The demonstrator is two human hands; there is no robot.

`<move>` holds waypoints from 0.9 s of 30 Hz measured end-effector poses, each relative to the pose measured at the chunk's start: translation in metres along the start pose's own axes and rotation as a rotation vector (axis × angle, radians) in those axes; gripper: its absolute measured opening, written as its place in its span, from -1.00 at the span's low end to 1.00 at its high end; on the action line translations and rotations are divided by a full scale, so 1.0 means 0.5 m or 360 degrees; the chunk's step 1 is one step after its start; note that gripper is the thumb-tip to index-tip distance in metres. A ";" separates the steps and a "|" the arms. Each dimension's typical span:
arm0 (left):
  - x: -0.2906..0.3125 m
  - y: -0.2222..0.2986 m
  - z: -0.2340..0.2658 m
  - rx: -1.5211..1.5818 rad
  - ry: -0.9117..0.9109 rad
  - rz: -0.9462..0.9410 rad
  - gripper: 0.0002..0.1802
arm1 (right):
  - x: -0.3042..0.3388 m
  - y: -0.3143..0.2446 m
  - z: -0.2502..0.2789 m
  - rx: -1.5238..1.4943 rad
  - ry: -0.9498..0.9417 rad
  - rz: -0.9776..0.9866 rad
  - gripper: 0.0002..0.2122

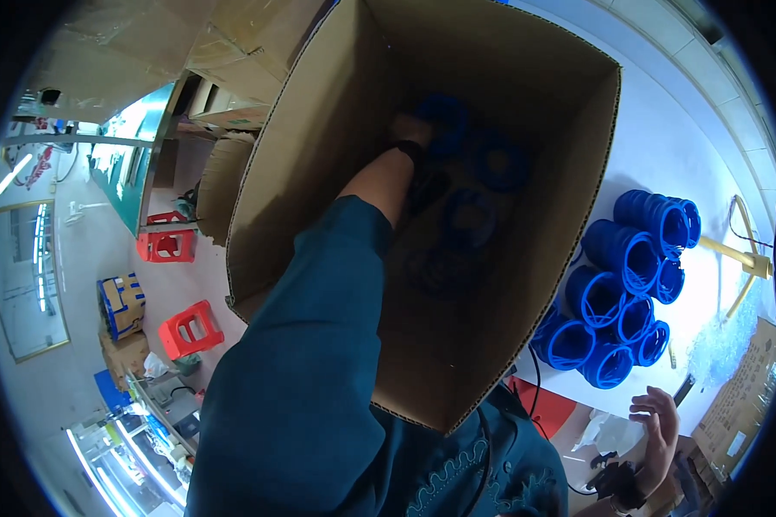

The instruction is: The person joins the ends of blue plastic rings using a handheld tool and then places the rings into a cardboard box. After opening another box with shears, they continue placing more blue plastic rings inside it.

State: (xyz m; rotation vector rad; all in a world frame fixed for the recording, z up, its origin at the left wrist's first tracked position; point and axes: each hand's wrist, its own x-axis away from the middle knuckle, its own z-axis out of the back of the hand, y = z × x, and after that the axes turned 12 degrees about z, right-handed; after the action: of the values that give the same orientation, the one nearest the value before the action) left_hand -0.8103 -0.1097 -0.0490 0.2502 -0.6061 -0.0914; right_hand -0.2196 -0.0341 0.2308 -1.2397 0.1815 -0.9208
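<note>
My left hand (411, 130) reaches deep into a tall open cardboard box (319, 129), a dark band on its wrist. It is right beside a blue ring-shaped coil (447, 121) at the shadowed bottom; its fingers are hidden, so I cannot tell whether it grips the coil. More blue coils (502, 164) lie loose around it in the box. Off to the lower right, my right hand (658, 422) is raised near the table edge, empty, with its fingers loosely bent and apart. Several stacks of blue coils (597, 295) lie on their sides together on the white table (664, 155), right of the box.
Behind the coil stacks is a yellow rod-like stand (733, 252). Clear plastic wrap (722, 345) and a flat cardboard piece (750, 379) lie at the right. Red stools (190, 329) stand on the floor at left, with cartons (122, 306) beyond.
</note>
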 end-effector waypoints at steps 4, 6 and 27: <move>-0.028 -0.004 -0.024 -0.0082 -0.0118 -0.0286 -0.49 | -0.032 0.020 -0.018 -0.0111 -0.0110 -0.0086 -0.52; -0.015 0.002 -0.028 -0.0011 -0.0151 -0.0407 -0.53 | -0.048 0.025 -0.033 -0.0093 -0.0115 -0.0074 -0.51; -0.114 0.057 -0.031 -0.1729 -0.0281 -0.1356 -0.60 | -0.079 0.082 -0.044 -0.0091 -0.0117 -0.0067 -0.53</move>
State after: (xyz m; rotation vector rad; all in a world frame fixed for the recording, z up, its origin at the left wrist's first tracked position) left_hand -0.8477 -0.0700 -0.0850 -0.5820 -0.5136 -1.2359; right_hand -0.2373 -0.0219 0.1735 -1.3327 0.1249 -0.9101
